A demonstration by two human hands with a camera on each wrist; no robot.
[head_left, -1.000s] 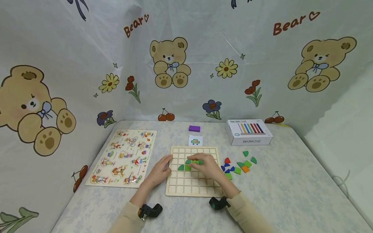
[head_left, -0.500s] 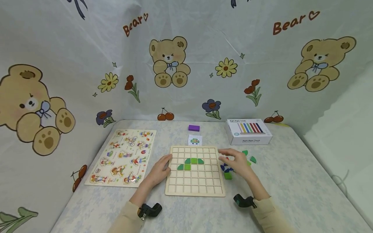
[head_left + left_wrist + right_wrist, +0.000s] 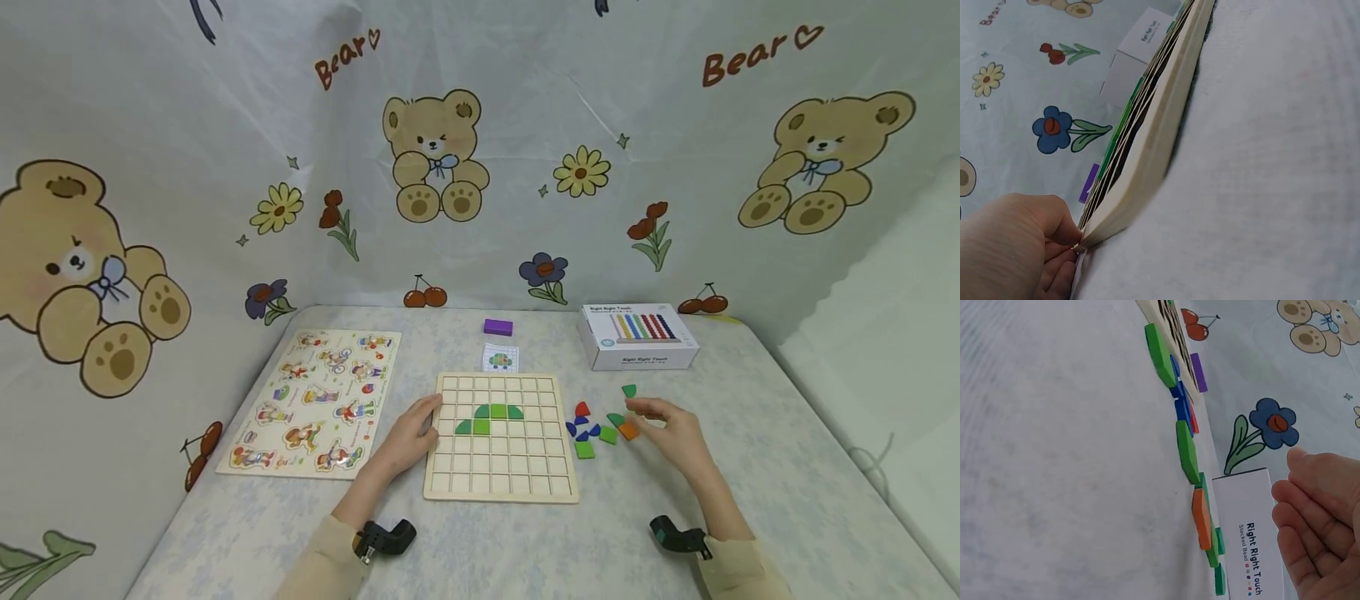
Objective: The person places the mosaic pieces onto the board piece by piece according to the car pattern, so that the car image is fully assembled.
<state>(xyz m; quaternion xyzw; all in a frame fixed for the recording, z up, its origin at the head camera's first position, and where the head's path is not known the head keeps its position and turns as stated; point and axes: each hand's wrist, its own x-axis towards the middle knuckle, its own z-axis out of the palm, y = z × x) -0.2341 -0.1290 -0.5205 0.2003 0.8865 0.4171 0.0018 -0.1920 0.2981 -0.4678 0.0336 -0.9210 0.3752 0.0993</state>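
A wooden grid board (image 3: 501, 467) lies flat on the table, with a few green pieces (image 3: 491, 417) set in its upper rows. My left hand (image 3: 422, 421) rests against the board's left edge, thumb on top; the left wrist view shows that hand (image 3: 1054, 250) touching the board's (image 3: 1147, 156) near corner. My right hand (image 3: 647, 412) hovers with relaxed fingers over the loose pieces right of the board: an orange piece (image 3: 628, 432), green squares (image 3: 585, 450), blue pieces (image 3: 581, 431), a red piece (image 3: 582, 409). The right wrist view shows the right hand's (image 3: 1310, 512) palm empty.
A picture puzzle board (image 3: 315, 400) lies to the left. A white box (image 3: 637, 337) stands at the back right, with a purple block (image 3: 498, 327) and a small pattern card (image 3: 500, 359) behind the grid board. Bear-print cloth walls close in the table.
My right hand left the green pieces on the board and moved right, over the loose pieces. My left hand stayed at the board's left edge.
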